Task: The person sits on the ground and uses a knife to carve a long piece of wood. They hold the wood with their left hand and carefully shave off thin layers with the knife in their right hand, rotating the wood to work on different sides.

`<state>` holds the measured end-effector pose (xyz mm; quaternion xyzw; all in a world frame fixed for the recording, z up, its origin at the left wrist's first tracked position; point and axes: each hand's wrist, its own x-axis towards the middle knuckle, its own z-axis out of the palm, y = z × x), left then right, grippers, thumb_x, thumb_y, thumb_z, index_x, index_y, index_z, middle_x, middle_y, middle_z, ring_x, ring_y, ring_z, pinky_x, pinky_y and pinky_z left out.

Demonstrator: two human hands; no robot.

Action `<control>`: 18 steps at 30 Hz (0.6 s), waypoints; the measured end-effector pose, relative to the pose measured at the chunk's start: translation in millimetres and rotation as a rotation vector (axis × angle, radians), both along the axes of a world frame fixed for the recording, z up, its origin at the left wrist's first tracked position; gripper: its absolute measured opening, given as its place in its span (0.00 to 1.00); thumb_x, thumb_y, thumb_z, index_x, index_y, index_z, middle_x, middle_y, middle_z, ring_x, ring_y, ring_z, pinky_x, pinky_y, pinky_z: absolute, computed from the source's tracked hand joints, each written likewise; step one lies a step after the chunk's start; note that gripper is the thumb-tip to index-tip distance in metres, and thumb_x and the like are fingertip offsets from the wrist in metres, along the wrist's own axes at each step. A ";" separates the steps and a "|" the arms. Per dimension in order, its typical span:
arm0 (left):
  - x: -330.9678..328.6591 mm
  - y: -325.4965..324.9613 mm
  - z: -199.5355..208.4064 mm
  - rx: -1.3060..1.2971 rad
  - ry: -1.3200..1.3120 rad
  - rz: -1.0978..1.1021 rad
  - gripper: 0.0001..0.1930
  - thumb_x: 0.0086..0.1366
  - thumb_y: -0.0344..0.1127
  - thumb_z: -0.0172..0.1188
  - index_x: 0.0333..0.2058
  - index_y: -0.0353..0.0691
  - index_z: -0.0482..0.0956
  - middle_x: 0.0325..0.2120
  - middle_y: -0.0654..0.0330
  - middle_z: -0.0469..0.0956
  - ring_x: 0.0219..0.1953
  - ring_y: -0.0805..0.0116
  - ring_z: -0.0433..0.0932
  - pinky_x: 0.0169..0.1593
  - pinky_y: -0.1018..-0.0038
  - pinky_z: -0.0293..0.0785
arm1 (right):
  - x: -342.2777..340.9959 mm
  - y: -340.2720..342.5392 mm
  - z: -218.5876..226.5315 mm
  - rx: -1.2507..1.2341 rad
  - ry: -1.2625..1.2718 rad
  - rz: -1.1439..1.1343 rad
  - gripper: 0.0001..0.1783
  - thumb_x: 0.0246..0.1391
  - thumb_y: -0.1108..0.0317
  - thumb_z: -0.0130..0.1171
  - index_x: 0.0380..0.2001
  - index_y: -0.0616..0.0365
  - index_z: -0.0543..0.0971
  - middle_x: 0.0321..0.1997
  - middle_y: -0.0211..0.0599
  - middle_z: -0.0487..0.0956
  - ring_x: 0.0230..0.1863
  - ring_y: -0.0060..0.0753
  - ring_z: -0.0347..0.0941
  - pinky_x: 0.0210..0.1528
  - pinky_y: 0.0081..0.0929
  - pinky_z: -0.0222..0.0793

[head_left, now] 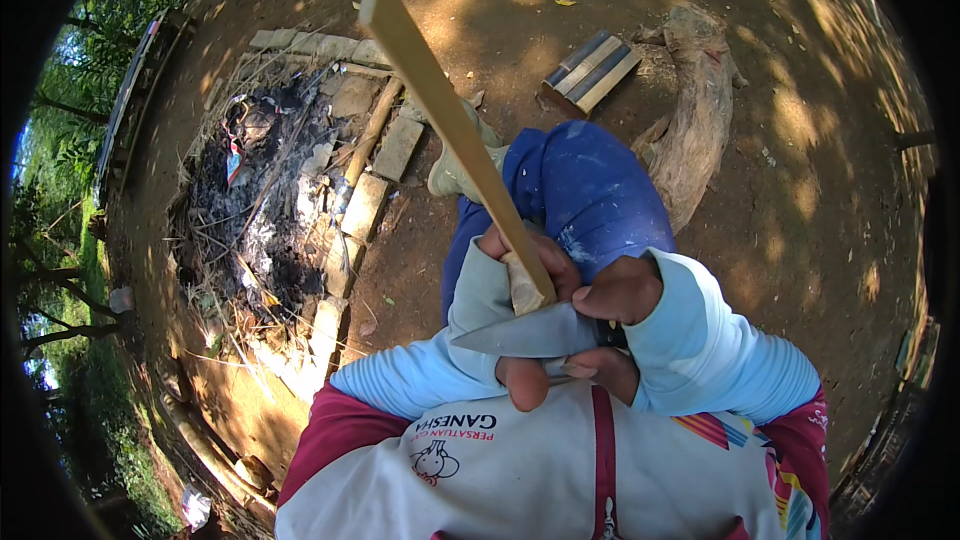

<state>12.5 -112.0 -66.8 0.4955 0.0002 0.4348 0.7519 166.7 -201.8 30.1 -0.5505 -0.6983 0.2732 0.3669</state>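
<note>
1. Wooden slat (pixel 455 135): slants from upper center to frame center, lower end just beside knife (pixel 520 333) blade; contact unclear.
2. Left hand (pixel 560 258): fingers clamped around slat near lower end.
3. Right hand (pixel 622 292): fingers clamped on knife's dark handle.
4. Log (pixel 690 110), upper right.

The left grip (pixel 560 265) holds a stick (pixel 453 130); the right grip (pixel 628 292) holds a knife (pixel 530 332), blade by the stick's near end. Beyond lie ashes (pixel 275 255), bricks (pixel 365 205), a striped block (pixel 590 70) and a log (pixel 697 105).
</note>
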 end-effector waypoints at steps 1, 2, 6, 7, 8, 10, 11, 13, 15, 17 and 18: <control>1.3 -1.1 -0.3 0.002 -0.019 0.022 0.59 0.19 0.69 0.75 0.49 0.35 0.64 0.35 0.61 0.71 0.35 0.75 0.71 0.39 0.79 0.68 | 0.3 0.1 0.7 -0.002 0.000 0.006 0.18 0.45 0.58 0.70 0.33 0.59 0.79 0.26 0.43 0.76 0.27 0.48 0.76 0.30 0.38 0.72; 2.0 -1.8 0.3 0.004 -0.017 0.041 0.59 0.20 0.69 0.76 0.49 0.35 0.64 0.35 0.61 0.71 0.34 0.75 0.72 0.38 0.79 0.68 | 0.6 0.3 1.4 -0.004 0.000 0.012 0.18 0.46 0.57 0.70 0.33 0.59 0.79 0.26 0.43 0.76 0.27 0.48 0.76 0.30 0.38 0.72; 17.9 -11.2 -0.8 -0.033 -0.176 0.227 0.57 0.22 0.69 0.75 0.47 0.35 0.66 0.33 0.60 0.72 0.29 0.75 0.72 0.33 0.80 0.69 | 1.0 0.6 5.6 -0.069 -0.001 0.059 0.18 0.47 0.56 0.69 0.34 0.60 0.80 0.26 0.43 0.76 0.28 0.48 0.76 0.31 0.38 0.72; 17.3 -9.4 -0.6 -0.001 -0.157 0.221 0.55 0.25 0.68 0.75 0.47 0.34 0.66 0.33 0.60 0.72 0.29 0.75 0.72 0.32 0.80 0.69 | 0.5 0.0 6.3 -0.066 0.002 0.061 0.18 0.47 0.56 0.68 0.34 0.60 0.80 0.27 0.43 0.77 0.28 0.48 0.76 0.31 0.38 0.73; 15.4 -6.4 -0.2 0.032 -0.138 0.215 0.53 0.28 0.67 0.76 0.47 0.34 0.67 0.32 0.59 0.72 0.28 0.74 0.72 0.31 0.80 0.68 | 0.0 -0.6 6.8 -0.064 0.004 0.063 0.19 0.47 0.56 0.68 0.34 0.60 0.80 0.27 0.43 0.77 0.28 0.47 0.76 0.31 0.38 0.73; 11.0 -2.7 -7.0 0.078 -0.098 0.175 0.47 0.34 0.63 0.77 0.45 0.34 0.68 0.32 0.58 0.72 0.27 0.73 0.73 0.30 0.80 0.68 | -1.0 -2.2 5.4 -0.030 -0.003 0.048 0.19 0.48 0.56 0.68 0.34 0.60 0.79 0.27 0.42 0.77 0.29 0.46 0.76 0.31 0.38 0.73; 7.8 -0.9 -19.2 0.091 -0.078 0.141 0.44 0.37 0.61 0.78 0.45 0.34 0.68 0.32 0.57 0.72 0.27 0.72 0.73 0.29 0.79 0.69 | -1.6 -3.1 4.3 -0.013 -0.007 0.040 0.19 0.48 0.56 0.68 0.35 0.61 0.79 0.28 0.42 0.77 0.29 0.45 0.76 0.31 0.38 0.73; 10.7 -0.1 -13.1 0.064 -0.123 0.136 0.39 0.42 0.55 0.78 0.44 0.34 0.70 0.33 0.57 0.72 0.27 0.71 0.73 0.29 0.79 0.69 | -3.3 -3.8 -0.5 0.028 -0.014 0.031 0.19 0.47 0.57 0.69 0.36 0.61 0.79 0.27 0.41 0.77 0.29 0.44 0.76 0.31 0.38 0.73; 15.7 -2.1 -3.5 0.014 -0.218 0.151 0.36 0.44 0.51 0.79 0.44 0.34 0.71 0.34 0.56 0.73 0.27 0.70 0.74 0.29 0.78 0.69 | -4.4 -3.9 -4.8 0.061 0.002 0.032 0.20 0.47 0.58 0.69 0.36 0.61 0.78 0.27 0.40 0.76 0.28 0.43 0.76 0.30 0.37 0.73; 13.4 3.6 -3.7 0.018 -0.242 0.088 0.36 0.43 0.49 0.80 0.44 0.33 0.72 0.35 0.56 0.73 0.27 0.70 0.74 0.29 0.78 0.70 | -5.0 -3.8 -8.1 0.087 0.040 0.041 0.20 0.46 0.59 0.70 0.37 0.62 0.78 0.27 0.40 0.76 0.28 0.43 0.76 0.30 0.37 0.73; 11.0 8.0 -6.6 0.040 -0.237 0.034 0.36 0.43 0.48 0.80 0.45 0.33 0.72 0.36 0.56 0.74 0.27 0.70 0.74 0.29 0.77 0.70 | -5.2 -4.6 -9.2 0.089 0.053 0.042 0.20 0.46 0.59 0.70 0.37 0.62 0.78 0.27 0.40 0.76 0.28 0.43 0.76 0.30 0.36 0.73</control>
